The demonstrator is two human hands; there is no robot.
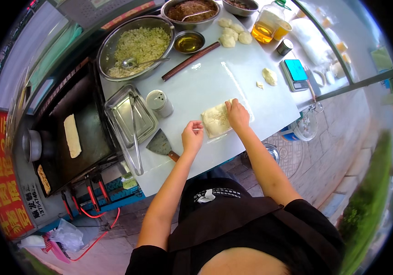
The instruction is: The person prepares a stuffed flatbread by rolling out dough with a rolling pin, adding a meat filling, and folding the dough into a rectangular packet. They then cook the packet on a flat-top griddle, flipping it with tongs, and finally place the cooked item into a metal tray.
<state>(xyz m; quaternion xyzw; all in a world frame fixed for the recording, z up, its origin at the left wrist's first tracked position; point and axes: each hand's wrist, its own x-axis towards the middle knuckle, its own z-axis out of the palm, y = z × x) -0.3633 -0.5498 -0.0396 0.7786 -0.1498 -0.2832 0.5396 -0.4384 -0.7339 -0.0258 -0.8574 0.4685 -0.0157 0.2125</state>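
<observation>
A flat, roughly square piece of folded dough (216,121) with specks on top lies on the pale work surface (203,86). My right hand (237,114) holds its upper right edge, thumb and fingers together. At its left edge is my left hand (193,135), fingers curled; whether they touch the dough is not clear. A metal scraper with a wooden handle (161,144) lies just left of that hand. Behind it stands a metal shaker (159,103). Farther back lies a dark wooden rolling pin (191,61).
At the left, a griddle (91,137) bears a long dough strip (72,136). Tongs (135,134) rest on a steel tray (145,129). Behind are a filling bowl (141,41), an oil bowl (189,42) and several dough balls (230,33). A scale (295,75) stands at the right.
</observation>
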